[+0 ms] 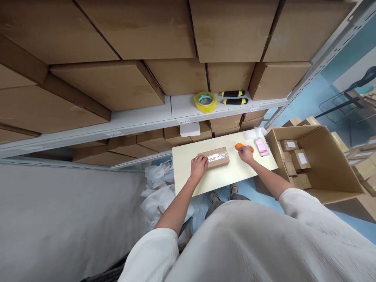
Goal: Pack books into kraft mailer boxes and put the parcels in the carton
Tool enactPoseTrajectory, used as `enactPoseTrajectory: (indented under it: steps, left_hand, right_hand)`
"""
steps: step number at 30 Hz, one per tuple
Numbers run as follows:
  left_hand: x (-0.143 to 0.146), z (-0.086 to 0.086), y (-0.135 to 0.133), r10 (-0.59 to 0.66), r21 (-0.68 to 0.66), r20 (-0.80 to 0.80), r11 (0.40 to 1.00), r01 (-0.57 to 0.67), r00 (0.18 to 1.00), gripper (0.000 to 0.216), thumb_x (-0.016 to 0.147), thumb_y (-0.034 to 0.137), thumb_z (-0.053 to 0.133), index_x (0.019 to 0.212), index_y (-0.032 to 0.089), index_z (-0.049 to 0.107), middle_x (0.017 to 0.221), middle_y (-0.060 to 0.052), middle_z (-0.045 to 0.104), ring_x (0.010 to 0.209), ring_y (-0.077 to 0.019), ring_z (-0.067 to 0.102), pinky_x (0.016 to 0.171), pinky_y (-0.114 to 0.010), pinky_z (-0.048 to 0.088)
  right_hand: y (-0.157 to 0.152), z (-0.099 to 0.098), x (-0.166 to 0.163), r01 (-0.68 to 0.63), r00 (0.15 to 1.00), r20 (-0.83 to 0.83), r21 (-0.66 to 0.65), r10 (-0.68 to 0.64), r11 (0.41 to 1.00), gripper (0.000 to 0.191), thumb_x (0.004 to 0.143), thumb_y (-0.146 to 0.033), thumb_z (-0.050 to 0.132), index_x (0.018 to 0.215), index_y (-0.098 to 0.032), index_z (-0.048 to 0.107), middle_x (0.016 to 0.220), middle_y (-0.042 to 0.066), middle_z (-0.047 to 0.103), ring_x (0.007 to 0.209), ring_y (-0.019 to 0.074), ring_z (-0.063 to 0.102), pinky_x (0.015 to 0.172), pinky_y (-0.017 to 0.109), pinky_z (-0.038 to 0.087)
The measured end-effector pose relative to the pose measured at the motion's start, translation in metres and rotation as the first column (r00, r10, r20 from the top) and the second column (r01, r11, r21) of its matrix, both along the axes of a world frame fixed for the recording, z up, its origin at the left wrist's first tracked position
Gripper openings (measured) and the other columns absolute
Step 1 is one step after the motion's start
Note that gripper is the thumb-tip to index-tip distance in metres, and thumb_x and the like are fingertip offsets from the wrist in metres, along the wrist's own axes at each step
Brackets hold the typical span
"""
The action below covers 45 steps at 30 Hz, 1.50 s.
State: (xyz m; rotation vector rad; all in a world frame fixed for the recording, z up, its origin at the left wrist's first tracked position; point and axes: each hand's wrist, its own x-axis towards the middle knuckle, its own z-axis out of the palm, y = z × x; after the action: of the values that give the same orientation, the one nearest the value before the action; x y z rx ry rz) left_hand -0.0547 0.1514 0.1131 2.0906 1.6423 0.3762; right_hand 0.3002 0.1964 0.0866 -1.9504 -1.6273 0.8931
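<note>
Left hand: yours [199,166], palm down, fingers bent over the left end of the taped box [217,158]. Fingers touch the cardboard; can't tell whether they grip or just rest there.
Right hand: yours [245,154], fingers bent and closed on the orange tool [238,146]. Orange shows on both sides of your fingers. Can't tell whether the tool is clear of the surface, or what kind it is.
Taped box: lies flat on the bench [217,178], left of the orange tool and apart from it. Shiny clear tape runs along its top.
Bench right end: pink item [261,147], blurred out, just beyond your right hand. Whitish item [252,134] near the far edge; too small to make out.
Large carton: open-topped [331,158], right of the bench. Small boxes [301,159] inside, at least two with white labels.
Shelf: above and beyond the bench [182,108]. Yellow tape roll [205,109] on its front part, two black-and-yellow knives [234,98] just right of it, side by side. Big cartons [164,29] behind and above.
Floor left: crumpled white plastic [160,196].
</note>
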Motion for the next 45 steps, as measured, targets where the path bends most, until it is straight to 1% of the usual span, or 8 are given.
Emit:
enactPoseTrajectory:
  steps: [7,13,18,24,27,31,38,45]
  left_hand:
    - [0.004,0.002,-0.002,0.023,-0.014,-0.005,1.000,-0.023,1.000,0.034,0.107,0.030,0.047,0.124,0.026,0.076,0.130,-0.016,0.068,0.126,-0.0371,0.057,0.112,-0.053,0.040]
    - [0.008,0.005,-0.003,0.032,-0.002,-0.077,0.999,-0.032,0.996,0.033,0.107,0.030,0.047,0.121,0.026,0.076,0.127,-0.015,0.070,0.120,-0.0350,0.060,0.107,-0.050,0.044]
    - [0.009,0.004,-0.003,0.048,0.033,-0.094,0.998,-0.045,0.994,0.031,0.107,0.027,0.048,0.118,0.025,0.077,0.126,-0.015,0.071,0.117,-0.0339,0.062,0.102,-0.048,0.047]
    - [0.007,-0.001,-0.003,0.051,0.064,-0.058,0.997,-0.047,0.997,0.027,0.104,0.024,0.053,0.116,0.026,0.077,0.125,-0.014,0.071,0.116,-0.0341,0.062,0.099,-0.046,0.046]
    - [0.006,-0.001,-0.002,0.048,0.071,-0.039,0.996,-0.045,0.998,0.028,0.104,0.024,0.051,0.116,0.025,0.077,0.124,-0.014,0.071,0.116,-0.0344,0.062,0.100,-0.047,0.046]
    - [0.004,-0.001,-0.002,0.034,0.072,-0.015,0.997,-0.033,0.999,0.029,0.103,0.024,0.052,0.116,0.024,0.078,0.124,-0.015,0.073,0.117,-0.0356,0.064,0.102,-0.050,0.047]
    - [-0.006,-0.001,0.001,0.030,0.031,0.141,0.999,-0.034,0.990,0.035,0.094,0.012,0.053,0.114,0.023,0.081,0.127,-0.012,0.078,0.120,-0.0333,0.070,0.108,-0.049,0.052]
    - [-0.015,0.004,-0.001,0.223,-0.118,0.431,0.975,-0.191,0.874,0.036,0.090,0.010,0.054,0.109,0.024,0.080,0.122,-0.007,0.082,0.118,-0.0269,0.074,0.111,-0.043,0.056]
  right_hand:
    - [-0.004,-0.011,0.036,0.129,0.975,0.207,-0.225,-0.082,0.966,0.020,0.091,-0.026,0.076,0.110,-0.019,0.071,0.121,0.018,0.073,0.117,0.0351,0.071,0.094,0.041,0.054]
    - [-0.003,-0.004,0.034,0.086,0.947,0.319,-0.367,0.038,0.926,0.028,0.094,-0.028,0.074,0.122,-0.021,0.074,0.113,0.018,0.076,0.108,0.0364,0.075,0.091,0.045,0.057]
    - [0.002,0.020,0.036,0.045,0.935,0.347,-0.324,0.074,0.945,0.042,0.106,-0.033,0.057,0.145,-0.021,0.067,0.133,0.016,0.074,0.117,0.0339,0.073,0.094,0.041,0.056]
    - [0.021,0.073,0.024,-0.002,0.979,0.200,-0.186,0.040,0.983,0.039,0.104,-0.027,0.046,0.133,-0.015,0.070,0.126,0.016,0.077,0.113,0.0308,0.072,0.094,0.037,0.055]
    - [0.031,0.099,0.007,-0.143,0.989,0.001,-0.156,0.145,0.977,0.038,0.093,-0.032,0.064,0.128,-0.017,0.069,0.121,0.012,0.078,0.106,0.0292,0.073,0.089,0.036,0.057]
    - [0.036,0.117,-0.028,-0.400,0.908,-0.150,-0.030,0.392,0.916,0.063,0.073,-0.032,0.087,0.130,-0.018,0.064,0.125,0.010,0.076,0.108,0.0282,0.072,0.089,0.035,0.057]
    - [0.034,0.109,-0.083,-0.558,0.828,-0.083,-0.034,0.554,0.829,0.056,0.075,-0.040,0.087,0.123,-0.022,0.065,0.114,0.006,0.075,0.101,0.0254,0.072,0.087,0.035,0.057]
    - [0.047,0.094,-0.092,-0.666,0.721,0.197,-0.068,0.664,0.743,0.060,0.074,-0.029,0.086,0.129,-0.021,0.066,0.120,0.010,0.071,0.111,0.0294,0.068,0.092,0.038,0.055]
